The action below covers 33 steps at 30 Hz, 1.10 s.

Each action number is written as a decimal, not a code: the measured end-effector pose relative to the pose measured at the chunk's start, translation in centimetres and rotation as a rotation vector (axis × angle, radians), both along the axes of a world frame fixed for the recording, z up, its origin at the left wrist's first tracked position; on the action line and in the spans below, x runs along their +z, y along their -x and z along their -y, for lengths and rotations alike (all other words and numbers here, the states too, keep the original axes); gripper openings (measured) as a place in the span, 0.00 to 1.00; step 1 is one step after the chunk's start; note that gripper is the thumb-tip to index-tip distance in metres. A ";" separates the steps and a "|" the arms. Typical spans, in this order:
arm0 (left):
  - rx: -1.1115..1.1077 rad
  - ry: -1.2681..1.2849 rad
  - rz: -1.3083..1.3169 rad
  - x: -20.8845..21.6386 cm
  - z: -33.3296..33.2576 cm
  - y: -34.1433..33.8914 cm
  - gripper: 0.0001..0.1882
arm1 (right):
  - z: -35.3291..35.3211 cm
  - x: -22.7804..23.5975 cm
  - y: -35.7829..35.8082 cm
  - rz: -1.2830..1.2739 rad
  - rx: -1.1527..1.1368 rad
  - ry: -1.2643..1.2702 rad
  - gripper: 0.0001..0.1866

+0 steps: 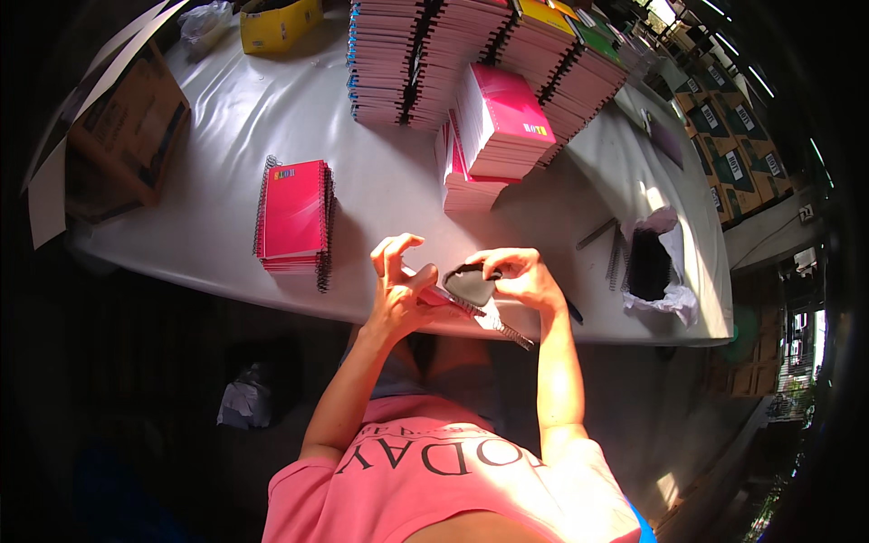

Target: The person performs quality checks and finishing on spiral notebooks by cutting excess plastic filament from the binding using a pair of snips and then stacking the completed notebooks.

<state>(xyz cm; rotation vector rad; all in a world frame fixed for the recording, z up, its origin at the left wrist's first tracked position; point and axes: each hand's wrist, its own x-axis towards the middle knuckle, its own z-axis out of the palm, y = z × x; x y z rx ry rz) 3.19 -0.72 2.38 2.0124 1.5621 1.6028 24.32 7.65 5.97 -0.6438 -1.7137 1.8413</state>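
Observation:
My left hand point(398, 294) is closed on the near edge of a thin pink notebook point(437, 295), tilted so it shows nearly edge-on. A dark wire spiral point(511, 336) runs along the notebook and sticks out past its lower right end. My right hand point(528, 279) is closed in a pinch at the edge of a dark-rimmed, curved grey piece point(470, 286) just above the spiral; its kind is not clear. To the left lies a stack of pink spiral notebooks point(295, 210), coils at both sides. Beyond my hands stand pink-covered page blocks point(510, 118).
Tall notebook stacks point(385, 68) rise at the back of the white-covered table point(217, 235). An open cardboard box point(131, 131) stands far left, a yellow box point(281, 25) behind. Loose coils point(615, 258) lie right, beside a paper-wrapped dark bundle point(649, 264). Cartons point(733, 140) are piled farther right.

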 end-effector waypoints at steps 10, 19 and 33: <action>-0.041 -0.015 0.168 -3.2 -1.4 0.6 0.42 | 1.3 2.1 2.7 -0.377 0.204 -0.099 0.15; -0.185 0.064 0.489 -4.7 -2.1 1.0 0.44 | -0.2 1.7 3.1 0.216 0.095 -0.242 0.11; -0.283 0.124 0.648 -3.8 -2.0 0.7 0.40 | -0.7 0.8 6.6 0.216 -0.087 -0.314 0.12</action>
